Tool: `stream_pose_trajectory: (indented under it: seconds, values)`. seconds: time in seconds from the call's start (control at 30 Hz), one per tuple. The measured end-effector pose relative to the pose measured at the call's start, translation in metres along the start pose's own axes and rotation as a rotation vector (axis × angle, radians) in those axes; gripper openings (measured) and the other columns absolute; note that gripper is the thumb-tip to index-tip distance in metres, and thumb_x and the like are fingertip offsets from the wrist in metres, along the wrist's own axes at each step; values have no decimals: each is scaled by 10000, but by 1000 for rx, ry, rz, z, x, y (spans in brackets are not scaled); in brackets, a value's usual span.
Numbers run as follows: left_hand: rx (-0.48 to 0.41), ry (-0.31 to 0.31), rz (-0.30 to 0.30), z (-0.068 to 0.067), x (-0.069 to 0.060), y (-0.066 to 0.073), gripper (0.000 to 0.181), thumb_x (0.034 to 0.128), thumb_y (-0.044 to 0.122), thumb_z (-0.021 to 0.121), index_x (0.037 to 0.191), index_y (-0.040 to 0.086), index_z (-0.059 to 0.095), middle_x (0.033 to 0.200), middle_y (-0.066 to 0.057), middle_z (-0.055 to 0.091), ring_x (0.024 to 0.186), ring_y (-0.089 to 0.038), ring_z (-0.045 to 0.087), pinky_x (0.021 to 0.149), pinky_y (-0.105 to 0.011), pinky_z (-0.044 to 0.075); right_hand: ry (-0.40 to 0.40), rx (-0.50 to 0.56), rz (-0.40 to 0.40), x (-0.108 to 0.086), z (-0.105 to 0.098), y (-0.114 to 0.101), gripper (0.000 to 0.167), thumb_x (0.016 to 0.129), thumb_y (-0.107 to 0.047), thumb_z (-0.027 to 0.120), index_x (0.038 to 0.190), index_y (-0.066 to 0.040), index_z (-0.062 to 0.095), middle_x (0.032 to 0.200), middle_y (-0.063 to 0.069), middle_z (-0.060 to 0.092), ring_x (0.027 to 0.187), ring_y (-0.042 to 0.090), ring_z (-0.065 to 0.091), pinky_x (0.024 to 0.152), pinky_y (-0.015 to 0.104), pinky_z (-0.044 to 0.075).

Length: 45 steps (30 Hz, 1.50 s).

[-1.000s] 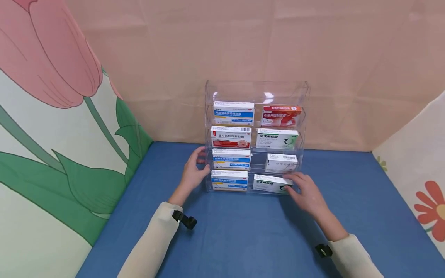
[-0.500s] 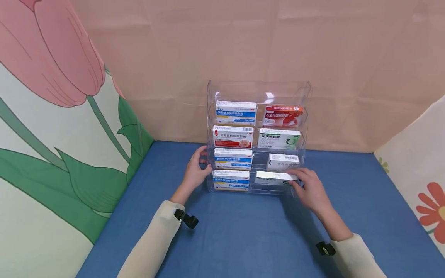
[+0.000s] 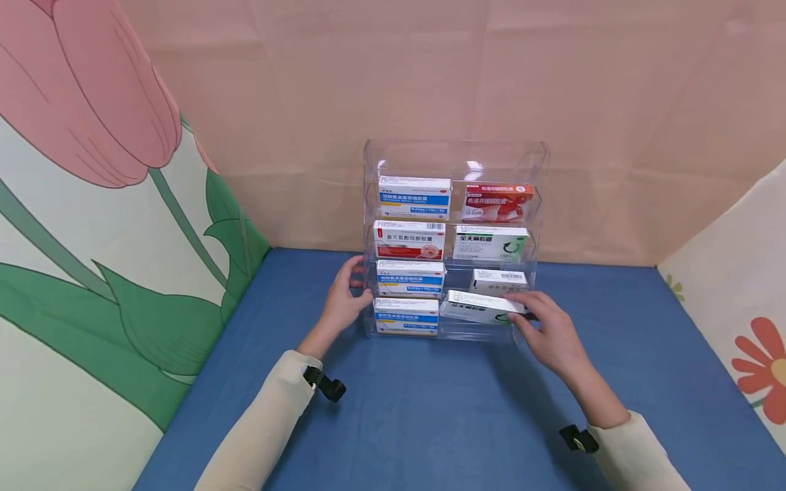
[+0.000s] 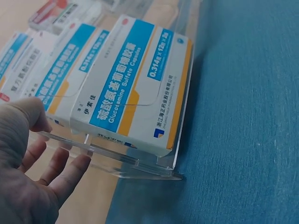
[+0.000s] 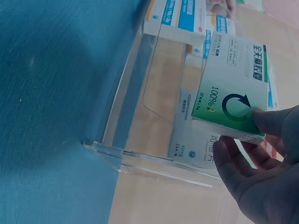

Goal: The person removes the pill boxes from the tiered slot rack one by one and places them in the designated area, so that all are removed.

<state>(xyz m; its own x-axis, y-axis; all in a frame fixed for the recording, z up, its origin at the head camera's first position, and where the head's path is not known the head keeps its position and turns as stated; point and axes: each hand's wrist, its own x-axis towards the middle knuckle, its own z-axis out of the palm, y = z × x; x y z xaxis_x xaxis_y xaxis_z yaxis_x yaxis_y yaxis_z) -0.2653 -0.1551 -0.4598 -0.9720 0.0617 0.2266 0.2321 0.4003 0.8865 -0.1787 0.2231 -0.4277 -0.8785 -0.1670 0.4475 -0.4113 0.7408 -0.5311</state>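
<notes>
A clear tiered display rack (image 3: 454, 151) stands on the blue cloth, with medicine boxes in two columns. My right hand (image 3: 549, 334) pinches the end of a white and green medicine box (image 3: 482, 308). In the right wrist view, this box (image 5: 233, 84) is raised above the bottom tier, tilted, with the thumb on its printed face. My left hand (image 3: 345, 300) holds the rack's left side panel. In the left wrist view, the thumb is on one side of that clear edge and the fingers (image 4: 70, 175) are on the other, beside a blue and white medicine box (image 4: 135, 88).
Behind the right hand's box sits a smaller white box (image 3: 499, 281) on the tier above. A red box (image 3: 497, 203) stands at the top right, and a red-banded white box (image 3: 409, 240) at the left. The pink backdrop (image 3: 602, 136) hangs behind the rack.
The white and green box has come up out of the bottom right place and tilted, with my right hand moving up with it. My left hand stays on the rack's side.
</notes>
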Motion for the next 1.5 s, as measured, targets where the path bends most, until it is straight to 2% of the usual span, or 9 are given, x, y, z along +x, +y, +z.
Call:
stream_pose_trajectory:
  seconds: [0.23, 0.37, 0.5, 0.63, 0.93, 1.1, 1.23, 1.5]
  values:
    - [-3, -5, -28, -1, -1, 4, 724, 871, -22, 646, 1516, 168, 379, 1344, -145, 521, 1082, -331, 585, 774, -382, 520, -25, 80, 7, -1, -1, -3, 355, 908, -31, 713, 1257, -90, 682, 1203, 124, 634, 976, 269, 618, 781, 487, 581]
    - [-5, -5, -26, -1, -1, 5, 737, 861, -29, 642, 1519, 169, 374, 1344, -149, 518, 1077, -331, 585, 774, -374, 518, -46, 140, 14, -1, -2, -5, 351, 911, -43, 715, 1256, -105, 687, 1186, 98, 641, 952, 228, 607, 747, 412, 596]
    - [-13, -3, -24, 0, 0, 6, 741, 857, -38, 641, 1516, 175, 377, 1339, -147, 514, 1069, -330, 580, 779, -379, 507, -98, 228, 46, 0, 0, -6, 339, 917, -82, 719, 1252, -120, 692, 1164, 64, 645, 948, 203, 578, 741, 308, 587]
    - [-20, -9, -37, 0, 0, 5, 744, 864, -36, 645, 1518, 191, 372, 1344, -134, 506, 1077, -319, 571, 798, -399, 510, -166, 327, 107, -1, 3, -7, 328, 926, -143, 721, 1252, -125, 685, 1158, 62, 640, 961, 214, 575, 757, 268, 566]
    - [-35, -6, -41, 0, 0, 5, 753, 859, -47, 644, 1517, 201, 375, 1329, -132, 512, 1059, -316, 566, 783, -378, 492, -309, 505, 240, -2, 15, -7, 350, 915, -204, 740, 1243, -98, 679, 1193, 121, 636, 989, 279, 634, 801, 371, 581]
    - [-29, -8, -45, 0, 0, 5, 760, 861, -47, 640, 1522, 209, 368, 1339, -127, 505, 1064, -311, 565, 770, -363, 493, -385, 543, 285, -3, 23, -6, 368, 906, -227, 752, 1238, -87, 679, 1223, 138, 632, 981, 294, 613, 828, 472, 561]
    - [-25, -13, -54, 0, -1, 6, 755, 870, -37, 639, 1524, 218, 361, 1347, -121, 499, 1078, -311, 565, 777, -374, 495, -437, 567, 328, -3, 31, -4, 374, 903, -238, 758, 1236, -86, 679, 1215, 134, 649, 984, 295, 593, 840, 497, 548]
    - [-29, -18, -57, 0, -1, 8, 742, 878, -21, 634, 1525, 215, 356, 1348, -110, 493, 1076, -300, 562, 771, -374, 510, -521, 616, 323, -4, 44, -3, 388, 919, -239, 742, 1256, -64, 664, 1167, 132, 646, 972, 266, 575, 828, 482, 557]
